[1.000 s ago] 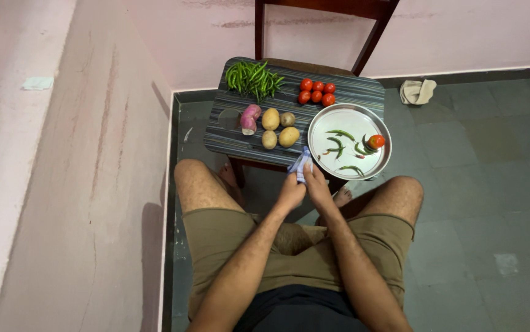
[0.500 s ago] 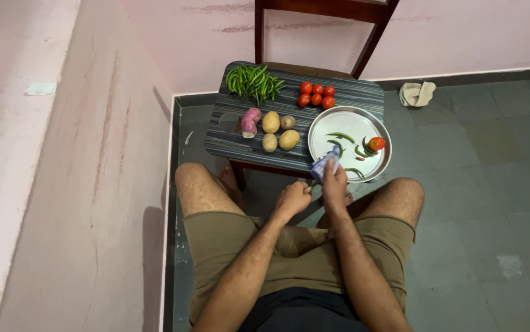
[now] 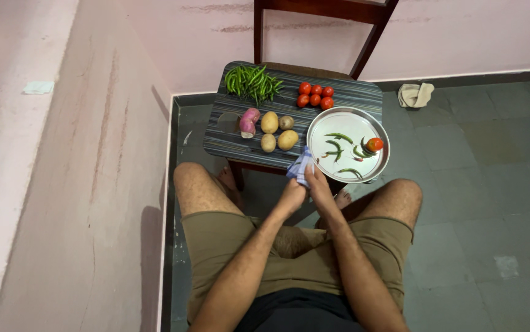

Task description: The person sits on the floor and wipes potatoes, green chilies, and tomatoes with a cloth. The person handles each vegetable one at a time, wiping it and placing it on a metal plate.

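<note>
- My left hand (image 3: 290,197) and my right hand (image 3: 319,186) meet just below the middle of the frame, at the near edge of the striped board (image 3: 240,141), side by side and touching.
- Between them I have a small blue-and-white cloth (image 3: 300,166); it pokes up out of my fingers, just beside the lower-left rim of the steel plate (image 3: 320,123). My right fingers are curled closed around it. My left ones are folded in against it too, though I cannot tell how firmly they grip.
- I judge the cloth is bunched and held with both hands so it stays small and easy to handle close to the plate.
- On the plate, right of centre, lie about 5 green chillies (image 3: 338,146) and 1 tomato (image 3: 374,144), kept apart from the rest, probably as the sorted ones.
- On the board, above my hands, sit 4 potatoes (image 3: 277,130) in a cluster, with a purple onion (image 3: 249,120) to their left.
- Higher up, a heap of green chillies (image 3: 252,82) lies at the board's far left, and 5 red tomatoes (image 3: 314,96) lie to its right.
- The board rests on a wooden chair (image 3: 363,46) against the pink wall, so everything is within my reach between my knees.
- A crumpled beige rag (image 3: 415,94) lies on the grey floor at upper right, well apart.
</note>
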